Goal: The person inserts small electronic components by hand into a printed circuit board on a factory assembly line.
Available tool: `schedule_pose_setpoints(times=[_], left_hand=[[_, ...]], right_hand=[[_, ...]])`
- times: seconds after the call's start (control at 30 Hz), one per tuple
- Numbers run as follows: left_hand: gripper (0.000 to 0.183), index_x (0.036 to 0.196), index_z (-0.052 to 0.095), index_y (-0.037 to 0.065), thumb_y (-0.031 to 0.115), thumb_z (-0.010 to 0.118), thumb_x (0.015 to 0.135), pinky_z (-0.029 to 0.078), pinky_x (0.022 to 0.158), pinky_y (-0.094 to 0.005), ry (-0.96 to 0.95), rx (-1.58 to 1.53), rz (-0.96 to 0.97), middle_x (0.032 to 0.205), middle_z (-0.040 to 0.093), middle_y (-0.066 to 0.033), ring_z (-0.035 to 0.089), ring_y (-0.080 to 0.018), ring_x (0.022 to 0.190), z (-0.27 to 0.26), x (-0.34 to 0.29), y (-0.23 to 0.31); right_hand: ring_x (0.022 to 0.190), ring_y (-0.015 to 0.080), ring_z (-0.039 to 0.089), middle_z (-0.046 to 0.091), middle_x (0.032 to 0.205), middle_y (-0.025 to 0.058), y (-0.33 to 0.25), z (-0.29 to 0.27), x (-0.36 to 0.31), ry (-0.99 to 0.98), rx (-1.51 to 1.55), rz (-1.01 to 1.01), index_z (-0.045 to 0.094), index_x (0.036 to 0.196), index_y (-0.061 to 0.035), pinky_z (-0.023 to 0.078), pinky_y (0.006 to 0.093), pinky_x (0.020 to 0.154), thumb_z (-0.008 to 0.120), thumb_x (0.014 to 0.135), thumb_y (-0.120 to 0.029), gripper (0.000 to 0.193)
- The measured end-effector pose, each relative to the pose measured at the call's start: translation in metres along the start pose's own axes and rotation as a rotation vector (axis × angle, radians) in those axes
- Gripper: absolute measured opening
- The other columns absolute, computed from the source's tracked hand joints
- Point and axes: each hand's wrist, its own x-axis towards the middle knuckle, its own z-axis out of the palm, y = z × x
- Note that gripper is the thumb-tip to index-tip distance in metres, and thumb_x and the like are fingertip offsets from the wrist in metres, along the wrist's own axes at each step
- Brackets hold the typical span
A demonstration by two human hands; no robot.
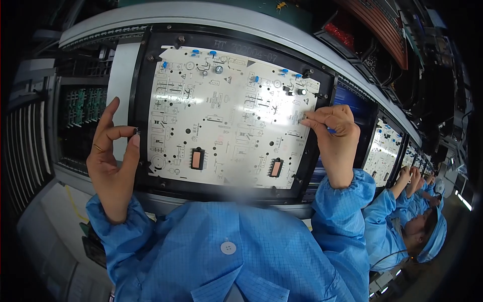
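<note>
A white circuit board (231, 136) lies in a black carrier frame (143, 100) in front of me. At the frame's left side, my left hand (111, 158) pinches a small dark component with thin pins (136, 131) between thumb and index finger; its other fingers are raised. Over the board's right edge, my right hand (334, 132) has thumb and index finger pressed together. What lies between those fingertips is too small to make out. A bit of blue shows among its fingers. Two black chips with pinkish tops (197, 159) (275, 167) sit near the board's near edge.
Small blue components (213, 53) and round capacitors (219, 70) stand on the board's far part. A metal rail (226, 20) runs behind the frame. Green boards (80, 105) stand at left. To the right, more boards (382, 151) and co-workers in blue (385, 216) line up. Parts bins (339, 35) are far right.
</note>
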Motion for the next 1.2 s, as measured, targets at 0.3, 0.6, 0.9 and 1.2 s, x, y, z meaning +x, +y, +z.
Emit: schedule_pose_setpoints(times=[0.3, 0.6, 0.9, 1.2], left_hand=[[0.009, 0.093, 0.066, 0.005, 0.003, 0.065, 0.084, 0.027, 0.113, -0.0477, -0.014, 0.007, 0.033, 0.144, 0.046, -0.0139, 0.04, -0.029, 0.136, -0.001, 0.007, -0.002], [0.016, 0.094, 0.069, 0.009, 0.005, 0.071, 0.078, 0.024, 0.112, -0.0515, -0.075, 0.627, 0.562, 0.145, 0.044, -0.0102, 0.021, -0.0393, 0.141, -0.006, 0.036, 0.031], [0.008, 0.081, 0.066, 0.004, 0.005, 0.071, 0.075, 0.035, 0.107, -0.044, -0.186, 0.566, 0.778, 0.141, 0.044, -0.0122, 0.023, -0.0422, 0.137, 0.046, 0.088, 0.046], [0.008, 0.086, 0.067, 0.006, 0.006, 0.071, 0.079, 0.036, 0.107, -0.0441, -0.295, 0.391, 0.457, 0.146, 0.04, -0.0062, 0.021, -0.0398, 0.138, 0.068, 0.104, 0.039]], right_hand=[[0.078, 0.0241, 0.058, 0.067, 0.081, 0.0092, 0.0, -0.005, -0.007, 0.072, 0.03, -0.067, 0.073, 0.091, -0.0012, 0.049, 0.0317, 0.07, 0.073, 0.07, 0.005, 0.022], [0.081, 0.0279, 0.054, 0.06, 0.086, 0.0098, -0.013, -0.021, -0.046, -0.1, -0.03, -0.057, 0.068, 0.086, 0.0005, 0.046, 0.0352, 0.067, 0.074, 0.064, 0.006, 0.024], [0.084, 0.0325, 0.052, 0.056, 0.09, 0.0138, 0.002, -0.012, -0.061, 0.005, -0.016, -0.071, 0.055, 0.09, 0.0012, 0.044, 0.0382, 0.074, 0.059, 0.076, 0.014, 0.019], [0.083, 0.0317, 0.054, 0.057, 0.088, 0.0141, 0.005, -0.003, -0.061, 0.071, 0.031, -0.008, 0.055, 0.09, 0.0007, 0.044, 0.0365, 0.075, 0.059, 0.079, 0.012, 0.017]])
